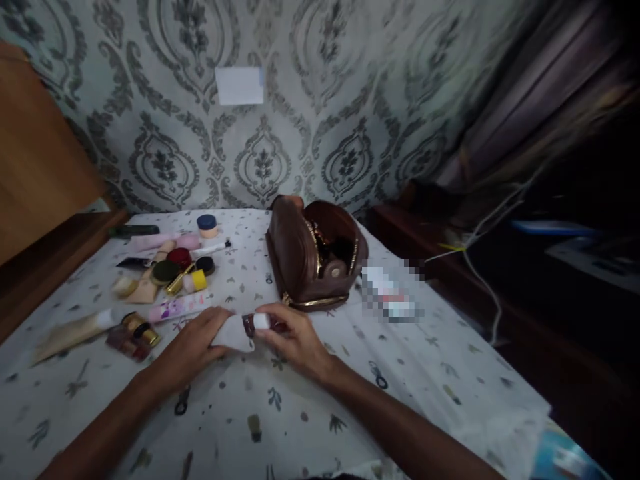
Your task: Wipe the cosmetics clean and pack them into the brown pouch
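The cloth-covered counter (310, 427) is carrying the items below. A brown bag (295, 260) is standing unzipped toward the far edge, right of centre. The left hand (200, 333) and right hand (295, 337) are working close together, between the bag and the near edge. A pixelated item (393, 293) is lying near the right edge. A beige tube (75, 335) is lying near the left edge; a pink-and-purple tube (180, 307) is lying just beyond the left hand. That hand is gripping a white piece (233, 333), material undetermined. The right hand is pinching the white cap (261, 322) at a small dark-red container (249, 325).
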Demonstrator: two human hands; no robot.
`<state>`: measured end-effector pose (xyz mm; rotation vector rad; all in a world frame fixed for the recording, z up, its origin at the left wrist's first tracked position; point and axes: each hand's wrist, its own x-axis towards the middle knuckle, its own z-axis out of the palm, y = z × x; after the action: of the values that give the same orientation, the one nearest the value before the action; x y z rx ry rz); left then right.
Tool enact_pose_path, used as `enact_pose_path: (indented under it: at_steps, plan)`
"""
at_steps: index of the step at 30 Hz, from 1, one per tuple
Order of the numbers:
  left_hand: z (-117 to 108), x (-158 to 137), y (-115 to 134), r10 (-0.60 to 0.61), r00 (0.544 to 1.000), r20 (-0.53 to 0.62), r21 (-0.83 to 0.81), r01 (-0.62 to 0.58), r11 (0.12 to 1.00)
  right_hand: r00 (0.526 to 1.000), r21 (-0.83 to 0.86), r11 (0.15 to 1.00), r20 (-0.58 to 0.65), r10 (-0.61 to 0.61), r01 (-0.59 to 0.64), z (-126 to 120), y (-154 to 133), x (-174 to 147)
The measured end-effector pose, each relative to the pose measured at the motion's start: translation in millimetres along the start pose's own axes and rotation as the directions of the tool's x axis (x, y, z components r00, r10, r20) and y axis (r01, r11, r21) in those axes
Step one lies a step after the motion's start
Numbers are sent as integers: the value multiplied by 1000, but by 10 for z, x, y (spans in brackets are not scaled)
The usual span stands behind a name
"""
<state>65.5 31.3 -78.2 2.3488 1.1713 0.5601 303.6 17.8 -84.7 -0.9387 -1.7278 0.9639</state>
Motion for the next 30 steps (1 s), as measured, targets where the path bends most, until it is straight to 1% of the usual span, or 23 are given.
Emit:
enact_pose_path:
  at_steps: [2,4,6,8,10,12,14,15,17,18,20,22,23,25,26,28,30]
  plan:
    - [29,-8,18,-29,1000,3,-41,29,999,997,94,993,-16,71,-69,-33,-49,14]
    - [34,2,66,-31,1000,-5,-61,30,998,992,148,982,-14,123,-119,-93,-140,33]
    - [14,34,135,4,999,-33,-61,-6,998,989,162,976,-6,150,-148,-180,-265,55]
    - [-16,97,216,67,993,-95,-53,-72,996,985,170,971,1,171,-168,-296,-405,73]
    - [-43,196,301,133,975,-179,-59,-145,988,983,174,968,9,184,-183,-447,-548,83]
    - [-62,325,388,157,957,-243,-97,-186,978,983,147,972,6,183,-181,-638,-692,83]
    - [-64,472,473,107,950,-293,-175,-163,971,987,92,984,-34,159,-155,-869,-841,79]
    - [-56,546,516,71,953,-296,-215,-139,967,986,59,988,-74,147,-143,-995,-917,79]
    - [-17,689,606,39,967,-250,-259,-106,960,978,-27,993,-177,111,-118,-1250,-1069,93]
    - [14,758,658,56,978,-199,-260,-108,960,966,-91,990,-244,85,-111,-1371,-1138,110]
    - [88,891,783,119,992,-47,-234,-127,964,934,-213,972,-357,15,-97,-1583,-1247,168]
    - [163,1019,930,142,982,121,-209,-115,971,905,-322,943,-422,-58,-90,-1743,-1298,252]
    - [196,1079,1002,134,971,198,-201,-93,975,900,-371,924,-427,-84,-90,-1803,-1301,300]
    - [257,1178,1116,97,949,301,-181,-43,982,915,-462,882,-388,-107,-93,-1892,-1273,398]
    - [292,1213,1146,91,941,325,-178,-34,983,931,-504,859,-350,-105,-93,-1926,-1248,446]
    - [387,1247,1136,127,938,322,-189,-68,980,961,-593,801,-260,-91,-84,-1979,-1193,534]
    - [524,1237,1045,216,939,268,-215,-160,963,987,-677,734,-146,-61,-55,-2019,-1144,610]
